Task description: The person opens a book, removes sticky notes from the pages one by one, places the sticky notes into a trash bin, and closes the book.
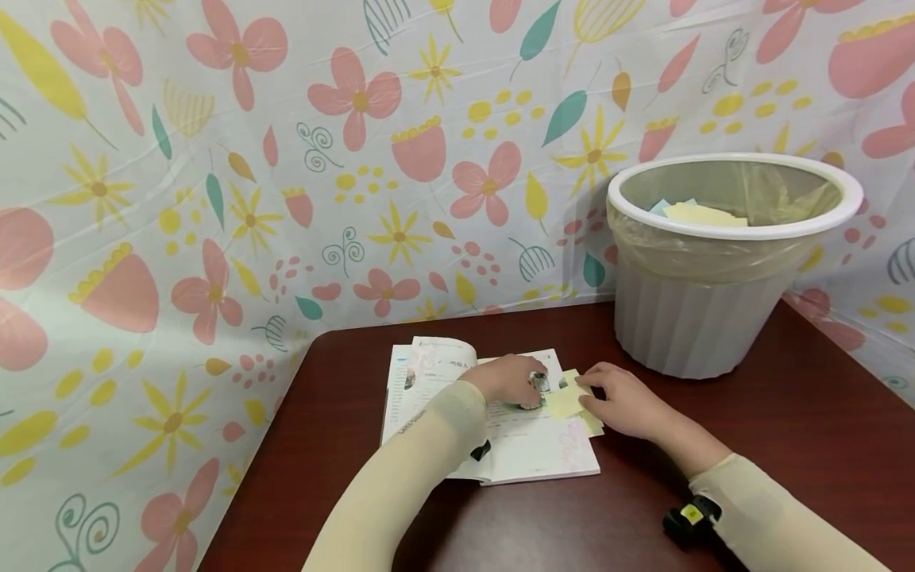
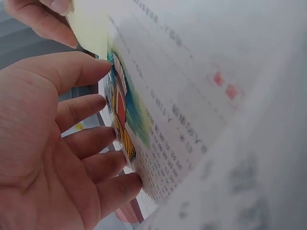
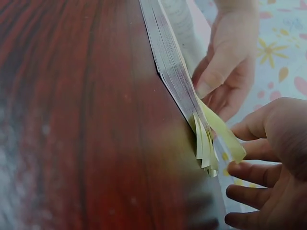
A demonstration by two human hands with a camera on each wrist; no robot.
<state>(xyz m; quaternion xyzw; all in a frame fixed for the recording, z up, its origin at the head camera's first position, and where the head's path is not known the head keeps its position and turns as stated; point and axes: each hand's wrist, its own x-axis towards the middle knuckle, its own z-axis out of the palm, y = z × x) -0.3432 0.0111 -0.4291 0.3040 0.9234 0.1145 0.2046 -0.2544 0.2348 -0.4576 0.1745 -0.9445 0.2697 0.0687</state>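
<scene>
An open book (image 1: pixel 529 449) lies on the table with printed pages and a coloured picture (image 2: pixel 122 103). On its right-hand page rests my left hand (image 1: pixel 511 380), fingers slightly bent and fingertips touching the paper around the picture. My right hand (image 1: pixel 625 401) is at the book's right edge and pinches the free end of a yellow sticky note (image 1: pixel 563 402) between thumb and finger. That note bends up from the page in the right wrist view. Below it, several more yellow sticky notes (image 3: pixel 204 143) stick out from between the pages.
A white plastic bin (image 1: pixel 686 318) with a clear liner stands on the dark red-brown table (image 1: pixel 343 397), right of and behind the book. Yellow and blue paper pieces (image 1: pixel 704 214) lie inside it. A flower-patterned curtain (image 1: pixel 286 199) hangs behind the table.
</scene>
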